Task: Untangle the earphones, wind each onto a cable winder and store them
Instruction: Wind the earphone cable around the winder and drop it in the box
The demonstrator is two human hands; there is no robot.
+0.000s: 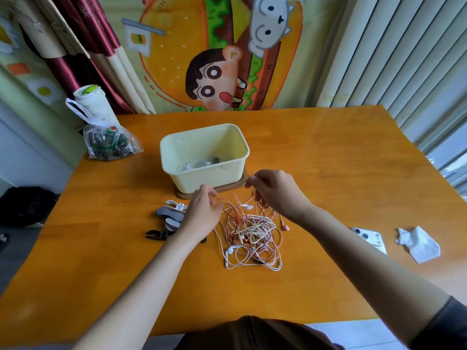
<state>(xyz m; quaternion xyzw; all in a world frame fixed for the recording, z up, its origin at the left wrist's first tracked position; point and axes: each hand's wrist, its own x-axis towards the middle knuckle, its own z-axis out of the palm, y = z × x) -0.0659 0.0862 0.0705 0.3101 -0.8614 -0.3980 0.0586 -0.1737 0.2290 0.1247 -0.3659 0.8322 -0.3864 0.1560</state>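
A tangle of earphones, white and pink cables knotted together, lies on the orange table in front of me. My right hand is raised above the heap and pinches a pink cable, lifting a loop of it. My left hand pinches another strand at the heap's left edge. Several cable winders, grey, white and black, lie in a pile just left of my left hand. A pale yellow storage box stands behind the heap on a wooden base, with a few wound items at its bottom.
A phone and a crumpled tissue lie at the right. A clear plastic bag and a white pouch sit at the table's back left corner. Curtains and a cartoon cloth hang behind the table.
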